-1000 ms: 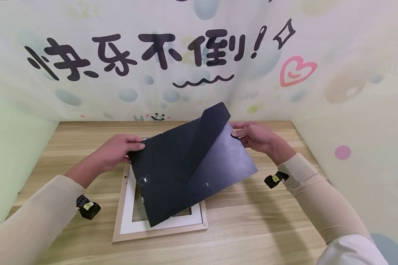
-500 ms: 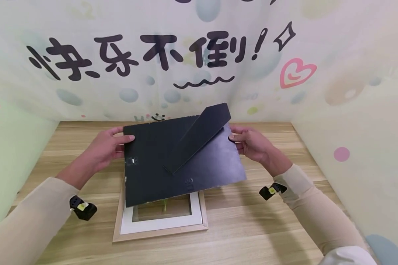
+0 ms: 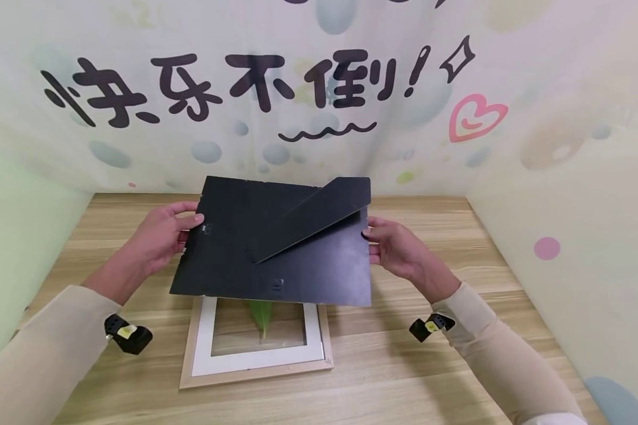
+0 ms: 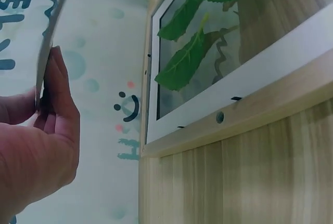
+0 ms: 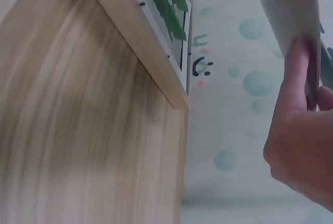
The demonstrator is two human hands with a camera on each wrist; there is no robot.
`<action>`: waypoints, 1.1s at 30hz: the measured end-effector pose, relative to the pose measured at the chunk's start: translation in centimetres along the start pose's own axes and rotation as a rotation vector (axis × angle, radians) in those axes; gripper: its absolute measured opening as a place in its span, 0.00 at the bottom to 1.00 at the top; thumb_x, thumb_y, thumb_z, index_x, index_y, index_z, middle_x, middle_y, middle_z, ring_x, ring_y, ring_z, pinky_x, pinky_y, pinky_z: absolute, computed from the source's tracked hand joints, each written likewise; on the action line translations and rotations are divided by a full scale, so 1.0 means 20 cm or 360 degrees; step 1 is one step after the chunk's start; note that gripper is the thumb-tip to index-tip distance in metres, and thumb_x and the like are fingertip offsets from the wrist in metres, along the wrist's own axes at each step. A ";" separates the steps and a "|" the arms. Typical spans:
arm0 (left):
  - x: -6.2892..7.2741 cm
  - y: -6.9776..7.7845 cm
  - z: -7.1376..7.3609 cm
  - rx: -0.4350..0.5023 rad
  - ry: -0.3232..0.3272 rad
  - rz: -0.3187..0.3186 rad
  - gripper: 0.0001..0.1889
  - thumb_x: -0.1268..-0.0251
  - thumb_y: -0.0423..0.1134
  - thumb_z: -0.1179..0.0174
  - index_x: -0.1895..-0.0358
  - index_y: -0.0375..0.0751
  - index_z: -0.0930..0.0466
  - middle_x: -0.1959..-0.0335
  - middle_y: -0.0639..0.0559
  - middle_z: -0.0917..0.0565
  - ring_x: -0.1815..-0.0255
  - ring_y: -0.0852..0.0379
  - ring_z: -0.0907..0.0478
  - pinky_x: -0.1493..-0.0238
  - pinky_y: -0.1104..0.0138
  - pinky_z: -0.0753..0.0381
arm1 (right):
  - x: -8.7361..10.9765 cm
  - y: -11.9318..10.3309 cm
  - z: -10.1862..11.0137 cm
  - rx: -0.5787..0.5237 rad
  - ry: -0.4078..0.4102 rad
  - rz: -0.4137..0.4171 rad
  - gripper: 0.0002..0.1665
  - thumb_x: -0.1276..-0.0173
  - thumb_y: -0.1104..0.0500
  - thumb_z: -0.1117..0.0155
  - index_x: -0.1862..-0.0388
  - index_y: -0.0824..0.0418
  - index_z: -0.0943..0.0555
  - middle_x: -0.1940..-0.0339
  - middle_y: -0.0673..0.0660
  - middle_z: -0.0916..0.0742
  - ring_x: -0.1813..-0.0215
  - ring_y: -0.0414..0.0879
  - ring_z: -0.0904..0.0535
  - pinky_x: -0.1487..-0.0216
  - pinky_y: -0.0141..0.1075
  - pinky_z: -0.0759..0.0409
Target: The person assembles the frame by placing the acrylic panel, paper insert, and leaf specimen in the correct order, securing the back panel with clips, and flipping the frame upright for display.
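Note:
A black picture-frame backing board is held up over the table, its easel stand slanting out across it. My left hand pinches its left edge, thumb on the black face. At the right edge my right hand grips it the same way. Below the board lies a light wooden picture frame with a white mat around clear glass. Green leaves show in the glass opening in the left wrist view; the board hides most of them from the head view. The board's underside looks pale in the right wrist view.
The frame lies on a wood-grain table. Behind it hangs a printed cloth backdrop with large black characters, and pale walls close in on both sides. Small dark tabs stick out along the frame's inner edge.
The board has turned to nearly level and moved slightly left, uncovering a green leaf in the frame below. Both hands keep hold of its edges; the frame has stayed put.

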State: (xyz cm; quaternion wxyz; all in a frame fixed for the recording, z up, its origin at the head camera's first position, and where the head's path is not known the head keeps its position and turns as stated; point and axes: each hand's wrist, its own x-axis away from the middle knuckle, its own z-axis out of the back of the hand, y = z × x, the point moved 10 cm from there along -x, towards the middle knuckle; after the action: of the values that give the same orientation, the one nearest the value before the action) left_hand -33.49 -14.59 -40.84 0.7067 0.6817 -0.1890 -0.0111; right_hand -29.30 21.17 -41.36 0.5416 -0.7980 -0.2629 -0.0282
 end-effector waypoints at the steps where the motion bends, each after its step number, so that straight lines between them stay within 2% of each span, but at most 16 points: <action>1: 0.00 0.00 0.01 -0.0035 0.0020 -0.0004 0.09 0.26 0.38 0.47 0.47 0.50 0.29 0.72 0.63 0.15 0.74 0.63 0.19 0.70 0.72 0.21 | -0.01 0.00 -0.01 -0.0020 -0.0038 -0.0006 0.14 0.25 0.66 0.58 0.48 0.58 0.28 0.65 0.53 0.14 0.67 0.48 0.14 0.65 0.38 0.16; 4: 0.00 0.00 0.05 -0.0109 0.0044 -0.0001 0.07 0.26 0.38 0.48 0.49 0.52 0.28 0.73 0.65 0.16 0.74 0.64 0.22 0.71 0.72 0.25 | -0.03 -0.01 -0.03 -0.0062 -0.0116 -0.0030 0.13 0.25 0.63 0.60 0.49 0.57 0.28 0.61 0.55 0.15 0.63 0.51 0.14 0.60 0.40 0.16; 8: 0.00 0.01 0.09 -0.0239 0.0032 -0.0009 0.07 0.25 0.39 0.49 0.49 0.52 0.29 0.73 0.67 0.17 0.73 0.64 0.23 0.71 0.72 0.27 | -0.07 -0.04 -0.02 -0.0114 -0.0144 -0.0055 0.14 0.22 0.58 0.59 0.49 0.57 0.26 0.56 0.58 0.15 0.59 0.54 0.14 0.57 0.43 0.16; 11: -0.01 0.01 0.09 -0.0353 -0.0001 -0.0010 0.09 0.25 0.41 0.50 0.46 0.50 0.30 0.72 0.67 0.18 0.71 0.62 0.23 0.69 0.69 0.27 | -0.10 -0.06 -0.02 -0.0133 -0.0186 -0.0068 0.17 0.22 0.57 0.60 0.55 0.58 0.22 0.59 0.58 0.14 0.60 0.54 0.14 0.57 0.44 0.15; 13: -0.01 0.01 0.09 -0.0417 -0.0043 0.0002 0.13 0.24 0.42 0.50 0.42 0.48 0.31 0.72 0.65 0.18 0.69 0.60 0.23 0.67 0.67 0.28 | -0.11 -0.05 -0.04 -0.0113 -0.0267 -0.0090 0.17 0.23 0.57 0.59 0.60 0.59 0.20 0.64 0.57 0.14 0.64 0.52 0.14 0.60 0.44 0.15; 15: -0.02 0.01 0.07 -0.0464 -0.0085 0.0019 0.15 0.25 0.42 0.50 0.39 0.44 0.32 0.70 0.63 0.19 0.67 0.57 0.23 0.65 0.64 0.28 | -0.12 -0.03 -0.07 -0.0064 -0.0369 -0.0118 0.14 0.26 0.57 0.53 0.62 0.60 0.20 0.69 0.55 0.15 0.68 0.48 0.15 0.64 0.42 0.15; 17: -0.02 0.01 0.05 -0.0511 -0.0138 0.0034 0.18 0.24 0.42 0.51 0.37 0.42 0.34 0.68 0.61 0.19 0.65 0.54 0.24 0.62 0.62 0.28 | -0.11 0.00 -0.10 0.0021 -0.0485 -0.0153 0.10 0.30 0.56 0.45 0.59 0.60 0.20 0.71 0.53 0.16 0.71 0.44 0.17 0.67 0.39 0.15; 20: -0.03 0.01 0.02 -0.0553 -0.0213 0.0052 0.20 0.24 0.41 0.51 0.34 0.39 0.36 0.64 0.57 0.20 0.61 0.52 0.23 0.58 0.60 0.28 | -0.09 0.06 -0.15 0.0192 -0.0634 -0.0195 0.15 0.34 0.55 0.38 0.51 0.58 0.19 0.69 0.50 0.15 0.71 0.39 0.18 0.69 0.33 0.18; 24: -0.04 0.01 -0.02 -0.0595 -0.0286 0.0089 0.22 0.24 0.41 0.51 0.32 0.39 0.37 0.61 0.55 0.20 0.58 0.51 0.23 0.55 0.58 0.28 | -0.07 0.14 -0.20 0.0336 -0.0781 -0.0241 0.17 0.33 0.61 0.39 0.45 0.56 0.18 0.61 0.50 0.13 0.69 0.36 0.19 0.67 0.29 0.20; 29: -0.05 -0.02 -0.03 -0.0588 -0.0335 0.0158 0.25 0.25 0.43 0.49 0.30 0.40 0.38 0.58 0.54 0.20 0.56 0.51 0.23 0.51 0.56 0.31 | -0.06 0.16 -0.20 0.0402 -0.0794 -0.0238 0.23 0.34 0.71 0.47 0.46 0.54 0.16 0.58 0.51 0.12 0.67 0.35 0.19 0.64 0.28 0.21; 33: -0.07 -0.04 -0.02 -0.0603 -0.0352 0.0184 0.30 0.26 0.50 0.49 0.27 0.43 0.41 0.51 0.51 0.23 0.52 0.49 0.25 0.50 0.57 0.31 | -0.06 0.15 -0.18 0.0443 -0.0748 -0.0201 0.26 0.35 0.73 0.51 0.46 0.54 0.16 0.62 0.50 0.11 0.69 0.35 0.19 0.65 0.27 0.22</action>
State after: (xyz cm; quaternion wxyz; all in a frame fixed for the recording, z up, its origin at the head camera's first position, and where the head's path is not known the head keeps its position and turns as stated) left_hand -34.48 -13.94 -41.88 0.7966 0.5194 -0.2987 -0.0807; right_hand -28.11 16.69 -42.76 0.5674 -0.6826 -0.4319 0.1603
